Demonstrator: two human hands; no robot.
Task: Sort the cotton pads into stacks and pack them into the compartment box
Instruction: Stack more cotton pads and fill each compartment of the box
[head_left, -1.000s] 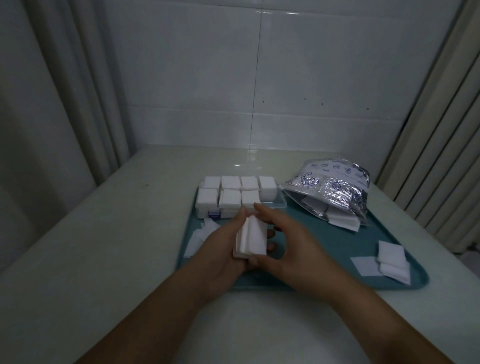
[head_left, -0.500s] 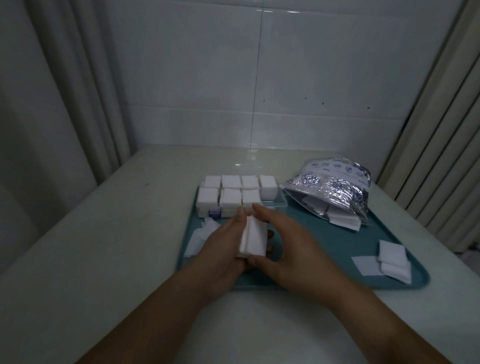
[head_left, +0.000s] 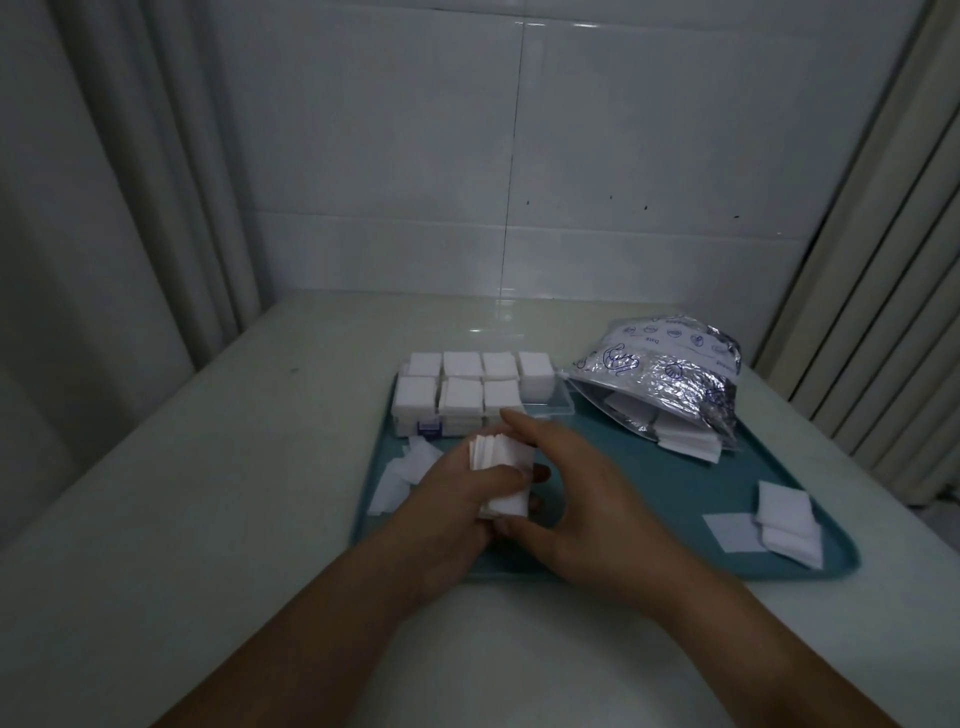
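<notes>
A stack of white square cotton pads stands on edge above the teal tray. My left hand grips it from the left, thumb across its front. From the right, my right hand cups the stack, its forefinger along the top edge and thumb under the bottom. Just behind my hands lies the clear compartment box, with stacked pads filling several of its compartments. Its front right compartment looks bare. Loose pads lie on the tray left of my hands, and more pads lie at its right end.
A crinkled silver foil bag lies open at the tray's back right with pads spilling from its mouth. The tray sits on a pale table against a white tiled wall. Curtains hang at both sides.
The stack has turned between my hands and now shows its fanned top edges. Both hands stay at the same spot over the tray's front.
</notes>
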